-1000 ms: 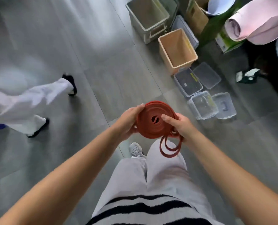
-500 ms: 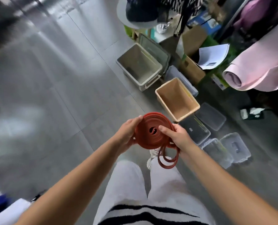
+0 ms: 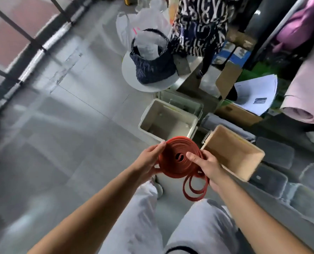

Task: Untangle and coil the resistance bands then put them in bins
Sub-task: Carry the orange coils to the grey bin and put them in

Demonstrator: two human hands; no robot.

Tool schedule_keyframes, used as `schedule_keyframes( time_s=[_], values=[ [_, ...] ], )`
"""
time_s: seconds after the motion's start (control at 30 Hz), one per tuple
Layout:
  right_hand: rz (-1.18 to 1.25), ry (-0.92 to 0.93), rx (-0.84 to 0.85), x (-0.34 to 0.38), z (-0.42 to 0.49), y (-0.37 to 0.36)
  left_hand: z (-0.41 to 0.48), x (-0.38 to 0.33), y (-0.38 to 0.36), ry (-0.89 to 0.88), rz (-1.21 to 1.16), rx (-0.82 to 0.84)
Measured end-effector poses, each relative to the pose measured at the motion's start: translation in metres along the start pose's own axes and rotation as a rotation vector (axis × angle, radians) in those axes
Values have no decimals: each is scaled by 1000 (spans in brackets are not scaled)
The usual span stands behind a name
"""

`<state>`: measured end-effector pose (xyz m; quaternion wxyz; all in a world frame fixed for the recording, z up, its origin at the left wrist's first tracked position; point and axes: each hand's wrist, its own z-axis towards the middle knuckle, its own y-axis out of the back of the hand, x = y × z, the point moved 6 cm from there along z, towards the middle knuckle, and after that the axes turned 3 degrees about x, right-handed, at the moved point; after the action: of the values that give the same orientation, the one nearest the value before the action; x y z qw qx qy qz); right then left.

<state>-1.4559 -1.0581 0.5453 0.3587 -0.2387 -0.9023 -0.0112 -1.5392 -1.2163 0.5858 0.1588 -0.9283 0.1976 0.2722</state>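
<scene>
A red resistance band (image 3: pixel 174 153) is wound into a flat coil that I hold in front of me with both hands. My left hand (image 3: pixel 148 162) grips the coil's left edge, thumb on top. My right hand (image 3: pixel 205 165) holds the right side, its thumb pressed on the coil's face. A loose tail of the band (image 3: pixel 194 189) hangs in loops below my right hand. Just beyond the coil stand an open tan bin (image 3: pixel 244 158) to the right and an open grey-white bin (image 3: pixel 150 123) straight ahead.
Several clear lidded containers (image 3: pixel 273 180) lie on the grey floor to the right. A round white table (image 3: pixel 130 77) carries a dark woven bag (image 3: pixel 152 68). Cardboard boxes with papers (image 3: pixel 255 92) and a rolled pink mat (image 3: pixel 302 99) crowd the far right. My legs (image 3: pixel 198 226) are below.
The view has swung upward and I have moved closer to the bins; the tan bin now sits right behind my right hand. My hold on the coil is the same.
</scene>
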Motion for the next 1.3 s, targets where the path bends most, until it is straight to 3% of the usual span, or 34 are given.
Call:
schedule_keyframes(
  time_s=[0.2, 0.4, 0.63, 1.03, 1.3],
  values=[
    [130, -25, -122, 18, 49, -53, 48, -54, 58, 95, 19, 63],
    [129, -81, -155, 8, 106, -69, 103, -54, 94, 92, 3, 7],
    [96, -133, -191, -51, 220, -65, 211, -12, 124, 36, 40, -32],
    [-53, -99, -227, -174, 480, -18, 480, 88, 169, -55, 179, -135],
    [-272, -137, -329, -235, 611, -2, 620, 137, 207, 104, 159, -278]
  ],
)
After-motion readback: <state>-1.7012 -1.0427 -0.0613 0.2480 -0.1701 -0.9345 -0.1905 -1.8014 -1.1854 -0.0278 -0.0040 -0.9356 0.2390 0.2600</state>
